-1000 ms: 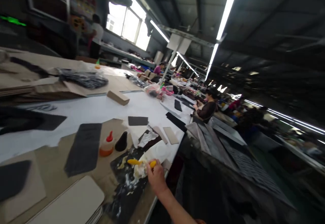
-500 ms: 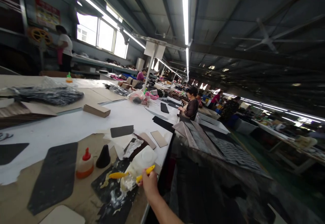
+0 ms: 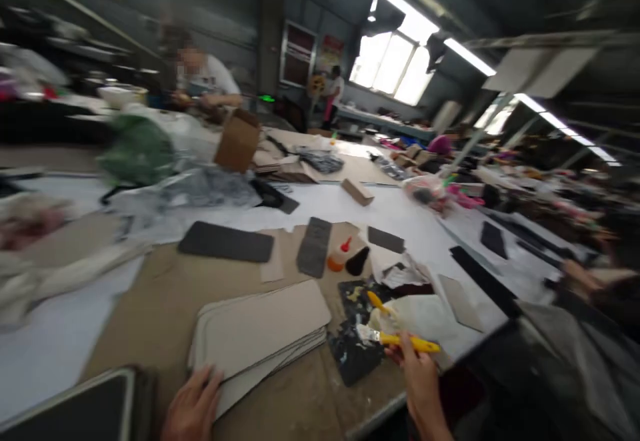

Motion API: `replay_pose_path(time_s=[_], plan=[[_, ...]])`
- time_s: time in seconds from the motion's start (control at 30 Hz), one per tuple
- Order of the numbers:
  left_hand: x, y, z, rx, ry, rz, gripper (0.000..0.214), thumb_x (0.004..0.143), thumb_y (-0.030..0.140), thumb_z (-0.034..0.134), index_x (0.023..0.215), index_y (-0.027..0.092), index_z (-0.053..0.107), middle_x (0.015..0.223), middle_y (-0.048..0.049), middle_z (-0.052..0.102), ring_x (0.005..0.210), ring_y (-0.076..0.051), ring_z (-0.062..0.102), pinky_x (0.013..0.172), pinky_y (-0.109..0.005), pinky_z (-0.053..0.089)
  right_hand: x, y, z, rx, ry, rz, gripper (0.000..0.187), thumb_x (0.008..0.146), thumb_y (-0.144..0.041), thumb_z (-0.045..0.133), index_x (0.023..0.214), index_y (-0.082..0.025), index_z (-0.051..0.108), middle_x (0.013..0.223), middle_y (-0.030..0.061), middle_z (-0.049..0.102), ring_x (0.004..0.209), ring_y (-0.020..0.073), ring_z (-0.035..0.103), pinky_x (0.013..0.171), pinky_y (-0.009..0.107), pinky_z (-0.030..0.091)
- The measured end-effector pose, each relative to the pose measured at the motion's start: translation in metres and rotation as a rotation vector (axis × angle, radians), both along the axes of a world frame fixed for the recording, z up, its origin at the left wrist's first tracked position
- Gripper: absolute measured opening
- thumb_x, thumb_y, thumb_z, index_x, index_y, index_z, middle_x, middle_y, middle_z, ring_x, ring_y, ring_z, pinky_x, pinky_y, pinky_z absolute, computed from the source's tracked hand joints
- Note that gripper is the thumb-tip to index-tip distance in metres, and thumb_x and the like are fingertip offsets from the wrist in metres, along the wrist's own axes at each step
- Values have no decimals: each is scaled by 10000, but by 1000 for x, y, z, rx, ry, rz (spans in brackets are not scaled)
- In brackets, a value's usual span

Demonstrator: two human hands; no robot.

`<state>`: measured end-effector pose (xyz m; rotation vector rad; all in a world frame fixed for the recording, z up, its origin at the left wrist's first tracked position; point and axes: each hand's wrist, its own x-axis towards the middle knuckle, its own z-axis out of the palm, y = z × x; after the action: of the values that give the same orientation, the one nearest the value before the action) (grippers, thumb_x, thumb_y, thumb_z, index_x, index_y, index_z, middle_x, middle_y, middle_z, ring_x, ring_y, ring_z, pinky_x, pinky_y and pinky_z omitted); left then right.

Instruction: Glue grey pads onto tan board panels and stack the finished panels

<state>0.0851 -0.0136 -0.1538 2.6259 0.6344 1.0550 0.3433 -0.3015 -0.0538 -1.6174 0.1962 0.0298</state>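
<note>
My right hand is closed around the yellow handle of a glue brush, its bristles coated white and pointing left. Just behind lies a white plastic jug, with a second yellow-handled brush at its mouth. Beneath them is a dark board smeared with white paste. At lower left my left hand rests with extended fingers on the near corner of a stack of beige rounded panels. A squeeze bottle with a red tip and orange contents stands beside a black cone.
Dark panels lie on the brown sheet, and a dark pale-rimmed panel sits at lower left. Plastic bags and a cardboard piece are farther back. A co-worker is across the table; another person's arm shows at right.
The view has swung left and down, bringing the beige stack and my left hand into sight. My right hand still holds the brush, whose white-coated bristles now show clear of the jug's mouth.
</note>
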Motion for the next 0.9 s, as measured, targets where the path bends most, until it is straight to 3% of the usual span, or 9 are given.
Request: replay_pose_path(time_s=[0.13, 0.27, 0.37, 0.5, 0.7, 0.9], plan=[[-8, -13, 0, 185, 74, 122, 266, 828, 139, 398, 991, 186, 601, 1019, -83, 626, 949, -194, 575, 780, -319, 508, -23, 69, 0, -114, 27, 361, 526, 626, -587, 593, 896, -135, 579, 788, 69, 652, 691, 211, 626, 622, 299, 529], [2, -17, 9, 171, 90, 181, 274, 813, 88, 399, 956, 191, 609, 1000, -68, 637, 953, -178, 570, 796, -311, 494, -58, 136, 4, -247, -87, 664, 480, 689, -572, 551, 913, -148, 587, 766, 63, 648, 704, 207, 624, 666, 297, 503], [3, -17, 16, 115, 69, 190, 269, 815, 86, 402, 932, 206, 612, 971, -53, 643, 936, -171, 569, 796, -312, 476, -79, 177, 3, -225, -199, 818, 408, 737, -532, 525, 887, -158, 586, 771, 57, 633, 705, 191, 605, 670, 293, 485], [5, -16, 19, 41, 35, 194, 232, 811, 95, 436, 897, 216, 615, 937, -42, 647, 908, -174, 566, 786, -325, 448, -99, 214, -6, -164, -235, 917, 356, 767, -499, 506, 854, -162, 581, 795, 65, 621, 716, 183, 587, 661, 287, 479], [7, -14, 20, 31, 1, 201, 192, 833, 145, 452, 897, 218, 618, 929, -35, 652, 901, -168, 560, 796, -325, 416, -105, 229, -20, -172, -257, 975, 309, 790, -455, 493, 859, -167, 579, 821, 69, 612, 757, 179, 577, 681, 282, 470], [5, -13, 24, 45, 16, 169, 207, 851, 141, 435, 917, 210, 619, 936, -38, 649, 920, -165, 552, 823, -325, 401, -52, 199, -21, -438, -414, 758, 374, 774, -513, 472, 821, -162, 592, 817, 84, 623, 757, 201, 581, 702, 312, 452]])
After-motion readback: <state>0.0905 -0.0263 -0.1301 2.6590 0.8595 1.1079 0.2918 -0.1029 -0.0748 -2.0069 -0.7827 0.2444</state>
